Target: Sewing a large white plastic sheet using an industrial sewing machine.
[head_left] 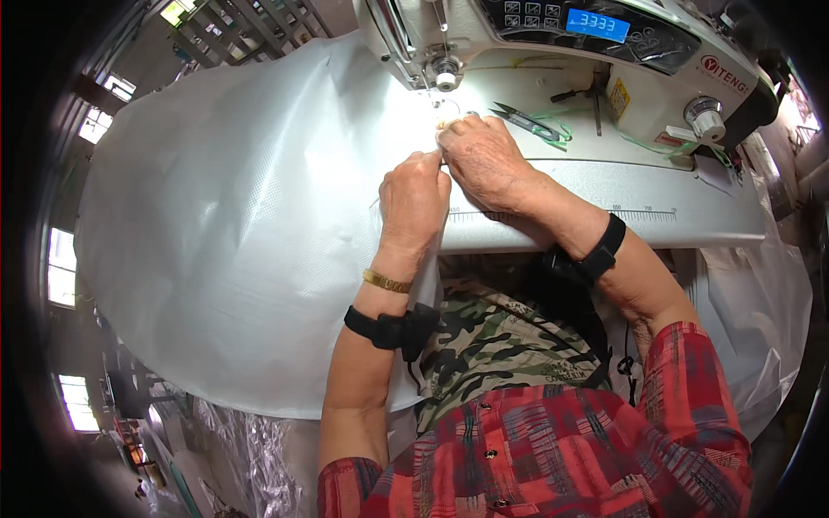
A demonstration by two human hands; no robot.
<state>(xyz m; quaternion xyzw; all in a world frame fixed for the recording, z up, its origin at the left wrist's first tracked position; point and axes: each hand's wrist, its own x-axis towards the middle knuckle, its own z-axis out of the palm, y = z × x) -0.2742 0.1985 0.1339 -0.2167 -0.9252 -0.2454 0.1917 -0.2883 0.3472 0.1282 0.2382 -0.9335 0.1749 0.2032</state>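
Note:
A large sheet of whitish woven plastic fabric [216, 233] spreads over the left side and hangs toward my lap. Its right edge is pinched in my left hand [414, 197], the fingers curled closed. Just beyond, my right hand [485, 155] is closed at the same edge, close to the needle area of a white sewing machine [553, 52]. Bright lamp light washes out the fabric around the presser foot, so the stitching spot is hard to make out. Thread snips [528, 123] with dark blades lie right of my right hand, green string tangled at their handles.
The machine's lit display panel [598, 26] and handwheel [706, 116] are at the upper right. A ruler scale runs along the pale table edge [604, 226]. A dark tool [596, 99] rests against the machine bed. Clear plastic sheeting [259, 457] hangs at the lower left.

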